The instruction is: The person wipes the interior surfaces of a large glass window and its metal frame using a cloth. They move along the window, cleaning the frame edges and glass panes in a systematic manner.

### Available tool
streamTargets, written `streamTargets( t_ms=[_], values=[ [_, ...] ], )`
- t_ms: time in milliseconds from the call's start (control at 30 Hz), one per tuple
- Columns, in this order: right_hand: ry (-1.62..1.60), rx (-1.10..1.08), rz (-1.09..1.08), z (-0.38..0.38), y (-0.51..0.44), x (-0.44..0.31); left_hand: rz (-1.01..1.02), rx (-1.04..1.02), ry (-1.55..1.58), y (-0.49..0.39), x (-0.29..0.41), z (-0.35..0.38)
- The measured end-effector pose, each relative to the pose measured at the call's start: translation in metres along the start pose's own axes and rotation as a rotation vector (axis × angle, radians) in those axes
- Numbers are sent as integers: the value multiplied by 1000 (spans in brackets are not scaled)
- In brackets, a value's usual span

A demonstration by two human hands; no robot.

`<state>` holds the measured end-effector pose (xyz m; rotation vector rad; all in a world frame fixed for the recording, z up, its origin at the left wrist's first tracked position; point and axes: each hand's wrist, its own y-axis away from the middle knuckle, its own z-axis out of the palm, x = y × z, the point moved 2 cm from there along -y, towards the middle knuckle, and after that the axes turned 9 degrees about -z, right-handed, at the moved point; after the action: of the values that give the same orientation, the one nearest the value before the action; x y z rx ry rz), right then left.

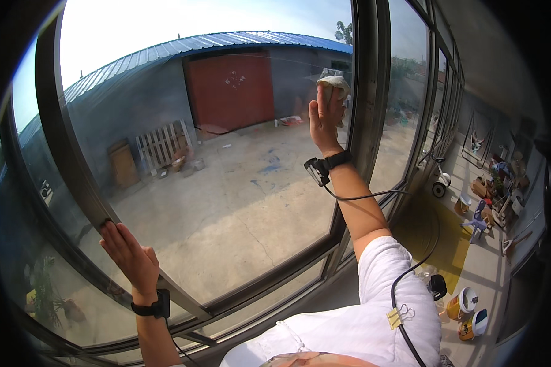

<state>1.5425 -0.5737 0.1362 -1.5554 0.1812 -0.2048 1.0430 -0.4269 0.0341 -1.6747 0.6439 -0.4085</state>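
My right hand (pixel 327 117) is raised near the upper right of a large glass pane (pixel 229 183). It presses a whitish cloth (pixel 334 81) against the glass beside the dark upright window frame (pixel 367 87). The cloth is bunched under my palm, with its top folding over my fingertips. Lower down, my left hand (pixel 131 254) rests on the left metal upright (pixel 80 183) of the same window, fingers extended and thumb apart, with no loose thing in it. Each wrist wears a black strap with a device, and cables run from both.
A black cable (pixel 397 284) loops past my right arm, held at my shoulder by a yellow binder clip (pixel 394 317). Indoors at right stand several buckets (pixel 461 303), a purple chair (pixel 477 220) and a yellow mat (pixel 434 234). Outside are a wooden pallet (pixel 163 144) and a red door (pixel 229 91).
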Motion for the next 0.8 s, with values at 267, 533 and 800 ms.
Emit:
streamTargets(
  t_ms=[267,533,800],
  values=[
    [134,25,67,8,-92,87,13,36,-20,2,-3,4],
    [-165,119,-581,30,-188,-137,28,16,29,8,-10,10],
    [-232,70,-757,23,-188,-209,-19,58,50,6,-16,5]
  ],
)
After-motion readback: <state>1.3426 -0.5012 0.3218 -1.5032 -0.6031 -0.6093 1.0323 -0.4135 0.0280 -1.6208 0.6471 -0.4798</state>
